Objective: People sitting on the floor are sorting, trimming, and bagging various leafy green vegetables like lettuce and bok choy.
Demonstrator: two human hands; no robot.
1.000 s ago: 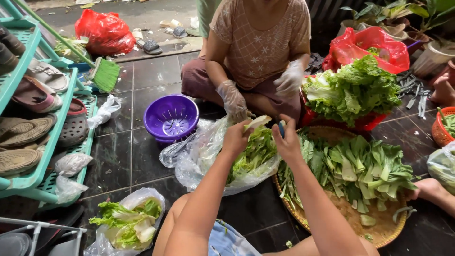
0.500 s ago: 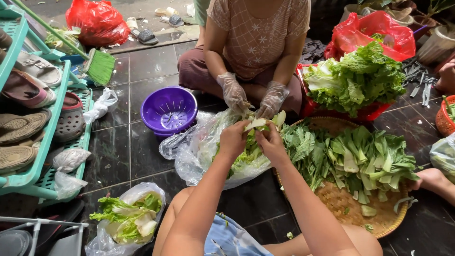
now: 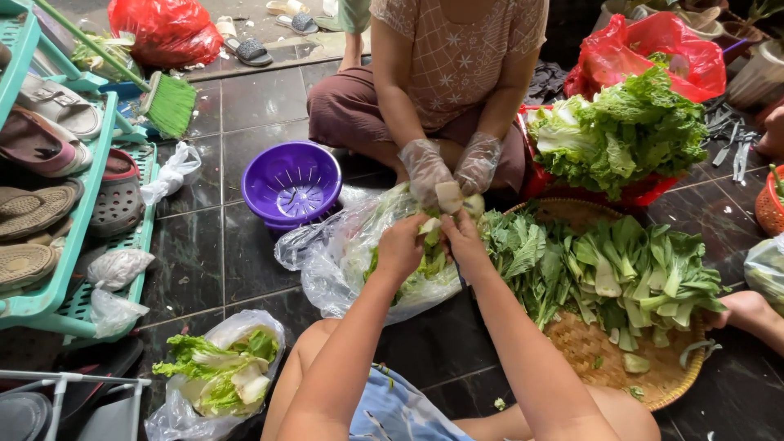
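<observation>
Dark glossy floor tiles (image 3: pixel 245 245) carry a clear bag (image 3: pixel 327 269), purple colander (image 3: pixel 291 184) and woven tray (image 3: pixel 604 359). Left hand (image 3: pixel 402 245) and right hand (image 3: pixel 459 237) both grip one leafy green (image 3: pixel 430 253) above the bag. Shoe rack (image 3: pixel 73 237) stands at the left.

A leafy green bunch of bok choy with pale white stems (image 3: pixel 430 245) was gripped at its base from both sides, above the open mouth of a crumpled clear plastic bag (image 3: pixel 327 273). The bag lay on the dark tiled floor, holding more loose green leaves.
</observation>
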